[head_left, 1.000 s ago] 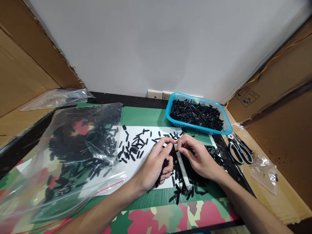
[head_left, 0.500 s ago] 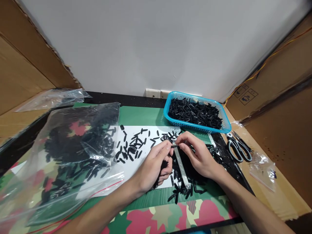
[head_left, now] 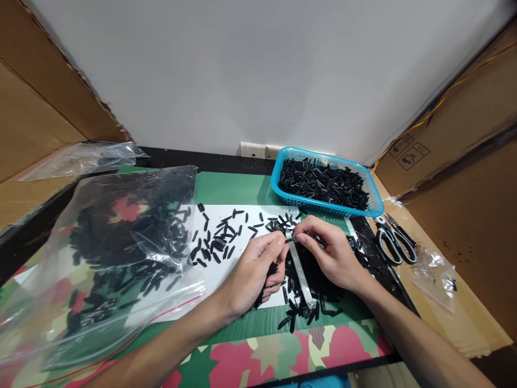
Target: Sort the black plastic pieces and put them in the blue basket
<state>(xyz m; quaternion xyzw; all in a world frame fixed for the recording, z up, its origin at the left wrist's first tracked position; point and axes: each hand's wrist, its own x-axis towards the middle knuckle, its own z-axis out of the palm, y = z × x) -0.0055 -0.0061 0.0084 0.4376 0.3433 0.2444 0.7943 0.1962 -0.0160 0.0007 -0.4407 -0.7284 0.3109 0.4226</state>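
My left hand (head_left: 260,269) is closed, with black pieces bunched under its curled fingers. Between its thumb and forefinger it pinches one end of a small black strip (head_left: 290,240). The fingertips of my right hand (head_left: 325,248) are pinched at the strip's other end. Below the hands a pale flat bar (head_left: 301,275) lies slanted over a heap of black pieces (head_left: 319,277). Loose black strips (head_left: 226,237) are scattered on a white sheet (head_left: 246,215) left of the hands.
A blue basket (head_left: 327,209) full of black strips stands at the back right. A clear zip bag (head_left: 133,258) of black pieces covers the left side. Scissors (head_left: 393,245) and a small plastic bag (head_left: 435,277) lie on cardboard at right. Cardboard walls flank both sides.
My right fingertips have shifted slightly along the black strip, and more of it shows between the hands. The whole view has tilted a little; the other things lie as before.
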